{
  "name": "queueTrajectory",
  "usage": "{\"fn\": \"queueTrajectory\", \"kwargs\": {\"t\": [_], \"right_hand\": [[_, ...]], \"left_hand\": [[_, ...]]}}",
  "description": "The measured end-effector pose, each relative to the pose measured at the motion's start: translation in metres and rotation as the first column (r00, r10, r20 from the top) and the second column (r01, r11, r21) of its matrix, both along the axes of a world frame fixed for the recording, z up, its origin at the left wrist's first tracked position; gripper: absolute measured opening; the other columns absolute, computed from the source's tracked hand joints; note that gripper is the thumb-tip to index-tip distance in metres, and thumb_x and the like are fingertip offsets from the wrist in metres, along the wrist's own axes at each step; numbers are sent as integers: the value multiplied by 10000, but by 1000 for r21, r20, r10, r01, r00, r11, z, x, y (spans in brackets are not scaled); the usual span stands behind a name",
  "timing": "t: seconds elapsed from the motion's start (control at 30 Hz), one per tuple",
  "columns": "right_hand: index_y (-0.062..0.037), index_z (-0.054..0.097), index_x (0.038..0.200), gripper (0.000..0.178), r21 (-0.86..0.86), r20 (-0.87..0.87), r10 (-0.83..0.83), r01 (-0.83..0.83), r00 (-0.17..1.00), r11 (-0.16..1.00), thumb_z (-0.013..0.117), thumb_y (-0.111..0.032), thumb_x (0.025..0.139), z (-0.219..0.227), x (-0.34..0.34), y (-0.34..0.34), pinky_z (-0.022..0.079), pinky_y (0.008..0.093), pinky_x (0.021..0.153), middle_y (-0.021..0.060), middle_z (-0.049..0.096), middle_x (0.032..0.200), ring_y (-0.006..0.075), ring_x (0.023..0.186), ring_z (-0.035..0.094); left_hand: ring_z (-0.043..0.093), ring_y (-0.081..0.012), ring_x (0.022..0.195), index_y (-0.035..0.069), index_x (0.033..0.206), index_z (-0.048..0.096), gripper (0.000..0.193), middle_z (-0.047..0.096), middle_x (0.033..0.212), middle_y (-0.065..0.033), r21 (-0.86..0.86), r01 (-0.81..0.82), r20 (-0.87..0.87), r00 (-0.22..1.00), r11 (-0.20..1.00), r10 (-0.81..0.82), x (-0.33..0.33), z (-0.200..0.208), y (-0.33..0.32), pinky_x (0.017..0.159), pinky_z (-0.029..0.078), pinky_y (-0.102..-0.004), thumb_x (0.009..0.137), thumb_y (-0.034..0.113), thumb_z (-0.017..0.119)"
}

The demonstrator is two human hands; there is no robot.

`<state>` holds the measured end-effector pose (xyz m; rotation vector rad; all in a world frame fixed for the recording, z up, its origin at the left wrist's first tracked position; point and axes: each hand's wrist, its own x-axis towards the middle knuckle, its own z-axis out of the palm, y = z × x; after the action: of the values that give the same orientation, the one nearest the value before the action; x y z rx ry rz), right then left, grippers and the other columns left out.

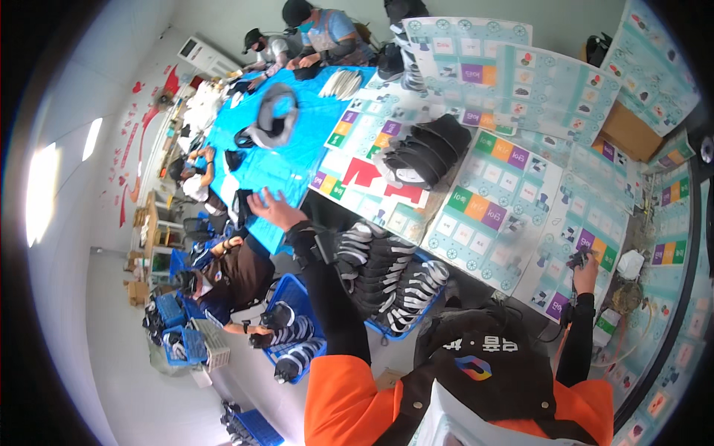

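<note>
My left hand (pixel 277 210) reaches out to the left with its fingers spread and nothing in its grasp. Beyond it, over the blue-covered table (pixel 297 160), is a grey and black ring-shaped piece (pixel 276 117), like a cap or visor; whether it lies there or is in the air I cannot tell. On the right, my right hand (pixel 586 276) closes round a small, dark, knobby object (pixel 579 257) whose kind does not show. Between my hands a stack of black caps (pixel 428 152) rests on the worktop covered with printed sheets (pixel 476 245).
Blue crates (pixel 401 333) of nested black and white caps stand below the worktop, with another crate (pixel 297 286) further left. A seated person (pixel 238 275) works close on my left. Others (pixel 331 37) sit round the blue table. Upright printed panels (pixel 558 89) border the worktop's far side.
</note>
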<state>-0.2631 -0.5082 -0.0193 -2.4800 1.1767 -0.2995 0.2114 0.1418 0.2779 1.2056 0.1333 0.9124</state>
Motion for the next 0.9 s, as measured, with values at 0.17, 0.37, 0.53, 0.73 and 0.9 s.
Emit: {"fn": "queueTrajectory", "kwargs": {"t": [0.17, 0.37, 0.53, 0.73, 0.9], "right_hand": [[-11, 613, 1193, 384, 33, 32, 117, -118, 993, 992, 704, -47, 822, 57, 12, 68, 462, 482, 1006, 223, 613, 1197, 428, 1176, 558], [11, 658, 1019, 211, 72, -106, 83, -75, 991, 995, 704, -21, 815, 112, -41, 112, 494, 485, 916, 204, 655, 1045, 410, 1047, 608], [7, 665, 994, 147, 71, -93, 119, -112, 989, 991, 662, -68, 868, 153, -31, 156, 501, 482, 879, 202, 651, 1030, 416, 997, 609], [-15, 671, 1013, 146, 104, 5, 146, -146, 989, 984, 659, -78, 881, 174, -6, 175, 517, 463, 861, 172, 663, 983, 383, 974, 630], [-8, 668, 1084, 174, 454, 239, 282, -364, 929, 813, 658, -131, 961, 178, 85, 203, 570, 373, 800, 153, 697, 1053, 278, 967, 701]], "left_hand": [[626, -243, 1040, -22, 1288, 533, 376, 653, 1184, -154, 583, 250, -325, 944, 773, -60, 34, -109, 6, 910, 509, -353, 949, 53, 676], [517, -383, 1232, 96, 1355, 562, 569, 572, 1277, -152, 934, 356, -352, 930, 25, -107, 52, -207, -148, 1049, 403, -510, 798, 82, 678], [572, -308, 1091, 162, 1083, 637, 274, 600, 1101, -86, 908, 130, -255, 926, -398, -278, 92, -215, -159, 935, 467, -466, 812, 156, 676], [659, -400, 1032, 54, 1089, 614, 254, 691, 1108, -181, 815, 534, -578, 724, -224, -377, 108, -156, -150, 831, 545, -500, 857, 154, 642], [685, -383, 779, -11, 1021, 616, 157, 676, 862, -227, 727, 676, -548, 676, 120, -492, 47, -185, -80, 700, 527, -433, 905, 90, 592]]}}
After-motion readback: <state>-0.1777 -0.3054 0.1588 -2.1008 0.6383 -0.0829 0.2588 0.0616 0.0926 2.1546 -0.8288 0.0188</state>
